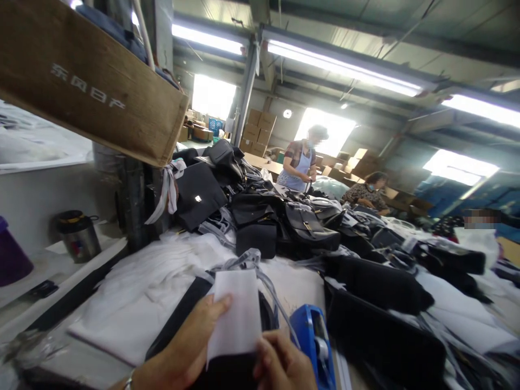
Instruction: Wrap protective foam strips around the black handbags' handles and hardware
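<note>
A small white rectangular sheet [238, 314], paper or thin foam, stands in front of me over a black bag [179, 311]. My left hand [197, 336] grips the sheet's left side, with the thumb on its face. At the sheet's lower right edge, my right hand [286, 360] has its fingers pinched together. The bag's plastic-wrapped strap [278, 298] loops up behind the sheet and comes down on its right. Just right of my right hand is a blue tape dispenser [298, 319]. Part of the bag is hidden by the sheet and my hands.
Thin white sheets [138, 287] are piled on the left. Many black bags [309, 225] heap across the table ahead and right. A brown bag [93, 92] hangs at upper left, above a steel flask [79, 238]. Co-workers, including a person in an apron [303, 162], are beyond.
</note>
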A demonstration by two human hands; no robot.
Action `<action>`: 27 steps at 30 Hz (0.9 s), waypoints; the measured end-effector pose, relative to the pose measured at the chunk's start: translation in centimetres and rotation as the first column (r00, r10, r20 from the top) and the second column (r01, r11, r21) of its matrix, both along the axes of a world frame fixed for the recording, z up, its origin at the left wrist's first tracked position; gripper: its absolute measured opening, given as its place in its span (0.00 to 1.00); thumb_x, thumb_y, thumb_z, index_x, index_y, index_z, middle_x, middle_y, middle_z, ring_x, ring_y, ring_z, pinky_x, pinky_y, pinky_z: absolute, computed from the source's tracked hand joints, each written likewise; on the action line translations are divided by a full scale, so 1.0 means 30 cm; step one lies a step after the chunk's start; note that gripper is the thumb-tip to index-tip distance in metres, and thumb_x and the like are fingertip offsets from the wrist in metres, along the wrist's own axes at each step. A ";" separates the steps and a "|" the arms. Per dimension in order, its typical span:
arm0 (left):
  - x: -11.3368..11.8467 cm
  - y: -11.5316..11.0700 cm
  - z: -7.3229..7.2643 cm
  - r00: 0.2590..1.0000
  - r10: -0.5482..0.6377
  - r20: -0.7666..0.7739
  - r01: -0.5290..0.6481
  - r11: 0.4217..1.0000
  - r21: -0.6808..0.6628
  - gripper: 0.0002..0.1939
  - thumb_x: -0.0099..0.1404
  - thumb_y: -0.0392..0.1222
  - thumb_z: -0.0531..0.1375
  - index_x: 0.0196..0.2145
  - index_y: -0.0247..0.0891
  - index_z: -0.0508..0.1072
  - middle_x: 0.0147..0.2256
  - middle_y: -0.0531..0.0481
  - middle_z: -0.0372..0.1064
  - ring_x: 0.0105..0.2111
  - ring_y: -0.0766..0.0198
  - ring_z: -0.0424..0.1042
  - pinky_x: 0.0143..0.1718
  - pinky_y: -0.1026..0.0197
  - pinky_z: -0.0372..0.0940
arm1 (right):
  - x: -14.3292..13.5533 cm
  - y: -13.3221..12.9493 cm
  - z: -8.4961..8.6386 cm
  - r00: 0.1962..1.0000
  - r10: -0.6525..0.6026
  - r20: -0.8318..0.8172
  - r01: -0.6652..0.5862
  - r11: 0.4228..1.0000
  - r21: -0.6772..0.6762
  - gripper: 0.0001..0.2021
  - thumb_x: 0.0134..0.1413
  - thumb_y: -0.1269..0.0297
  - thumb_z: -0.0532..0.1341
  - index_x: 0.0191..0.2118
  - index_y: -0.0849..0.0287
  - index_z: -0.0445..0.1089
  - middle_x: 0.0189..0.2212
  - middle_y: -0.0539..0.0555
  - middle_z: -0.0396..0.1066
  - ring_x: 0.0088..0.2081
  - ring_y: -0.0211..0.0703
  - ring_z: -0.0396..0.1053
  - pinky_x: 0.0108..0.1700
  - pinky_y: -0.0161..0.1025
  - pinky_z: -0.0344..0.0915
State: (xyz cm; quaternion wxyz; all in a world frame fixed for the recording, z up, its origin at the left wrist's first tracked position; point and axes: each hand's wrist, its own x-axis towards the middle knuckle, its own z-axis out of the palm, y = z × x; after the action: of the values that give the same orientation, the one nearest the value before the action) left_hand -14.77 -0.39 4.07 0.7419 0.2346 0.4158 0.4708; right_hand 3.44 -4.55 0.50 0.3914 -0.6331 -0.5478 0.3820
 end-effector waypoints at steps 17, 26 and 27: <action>-0.035 0.135 -0.040 0.996 0.044 -0.075 -0.039 0.997 0.068 0.13 0.59 0.39 0.63 0.41 0.33 0.72 0.34 0.43 0.76 0.34 0.54 0.76 0.34 0.57 0.69 | 0.050 0.176 0.029 0.975 -0.087 0.203 0.033 0.967 0.253 0.13 0.60 0.53 0.55 0.37 0.55 0.72 0.34 0.54 0.76 0.33 0.48 0.73 0.34 0.36 0.65; 0.214 0.145 -0.047 0.991 -0.135 0.008 0.132 0.983 0.128 0.14 0.59 0.37 0.58 0.44 0.31 0.71 0.34 0.43 0.76 0.32 0.57 0.74 0.36 0.58 0.67 | 0.072 0.140 0.005 0.991 -0.126 -0.036 0.132 0.947 0.294 0.21 0.53 0.48 0.62 0.47 0.57 0.73 0.38 0.58 0.76 0.37 0.50 0.74 0.37 0.37 0.70; 0.229 0.142 -0.049 0.990 -0.144 0.000 0.143 0.981 0.127 0.14 0.60 0.38 0.58 0.44 0.31 0.72 0.34 0.43 0.76 0.32 0.57 0.74 0.35 0.59 0.67 | 0.085 0.142 0.006 0.993 -0.097 -0.070 0.112 0.961 0.251 0.23 0.51 0.48 0.64 0.48 0.58 0.73 0.36 0.57 0.76 0.37 0.50 0.74 0.37 0.38 0.70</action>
State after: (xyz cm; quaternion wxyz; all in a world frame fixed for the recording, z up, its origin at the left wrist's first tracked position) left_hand -7.91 3.88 2.58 0.7596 0.3084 0.3633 0.4426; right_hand 6.00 -0.28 0.67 0.5045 -0.5944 -0.5467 0.3053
